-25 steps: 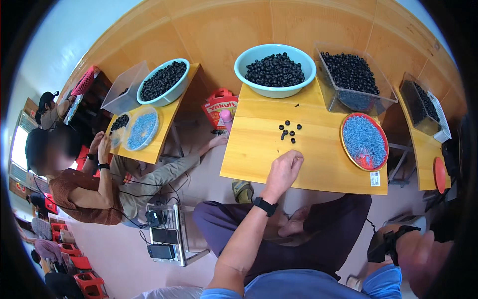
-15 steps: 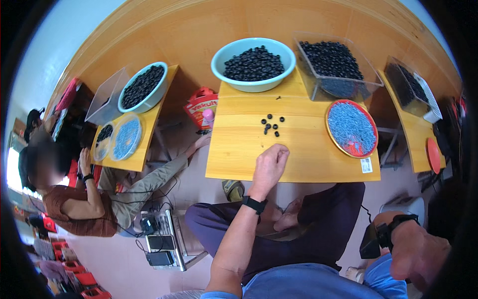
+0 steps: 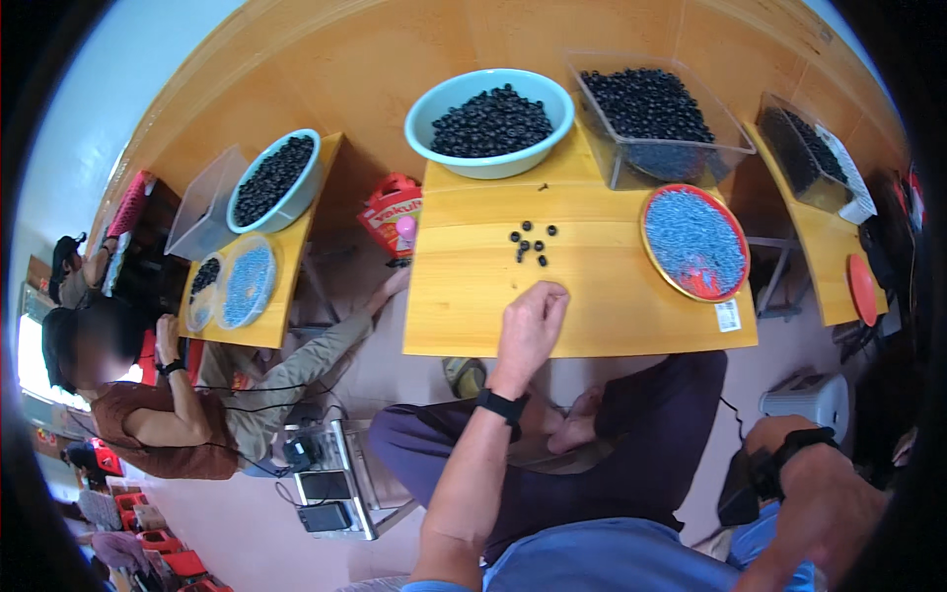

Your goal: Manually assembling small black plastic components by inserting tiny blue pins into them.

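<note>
My left hand (image 3: 534,318) rests over the front part of the yellow table (image 3: 459,296), fingers curled into a fist; whether anything is inside is hidden. Just beyond it lie several small black round pieces (image 3: 525,244). My right hand (image 3: 824,523) is raised close to the camera at the lower right, large and blurred, with a black strap at its wrist; its fingers cannot be made out. To the right of my left hand sits a red round tray (image 3: 698,288) with a yellow rim, holding many thin grey-blue pieces (image 3: 691,232).
Along the far edge stand a light-blue basin (image 3: 419,113) and a clear plastic box (image 3: 735,158), both filled with black pieces. A seated person (image 3: 163,414) is at another table (image 3: 296,222) on the left. A further table (image 3: 809,247) stands right.
The whole view has shifted slightly. My right hand has moved a little near the camera, while my left fist stays in place over the table.
</note>
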